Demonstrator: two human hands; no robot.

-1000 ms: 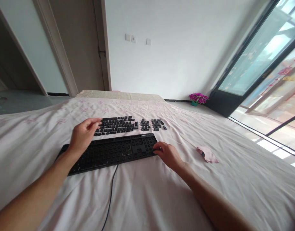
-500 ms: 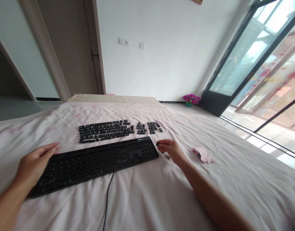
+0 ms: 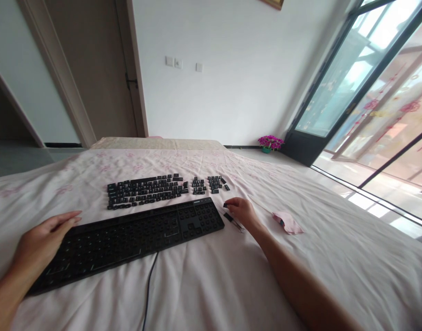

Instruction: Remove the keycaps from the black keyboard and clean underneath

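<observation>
A black keyboard body with its keycaps removed lies on a bed covered by a pale pink sheet. Beyond it, the loose black keycaps are laid out in rows. My left hand rests with fingers stretched out on the keyboard's left end. Just right of the keyboard's right end, my right hand pinches a small black keycap at its fingertips. A small dark tool lies on the sheet under that hand.
The keyboard's cable runs toward me over the sheet. A small pink cloth lies to the right. A pot of purple flowers stands on the floor by the glass door. A wooden door is at the back left.
My left hand left the keycap rows and came down onto the keyboard's left end. My right hand moved off the keyboard's right edge onto the sheet, now pinching a keycap.
</observation>
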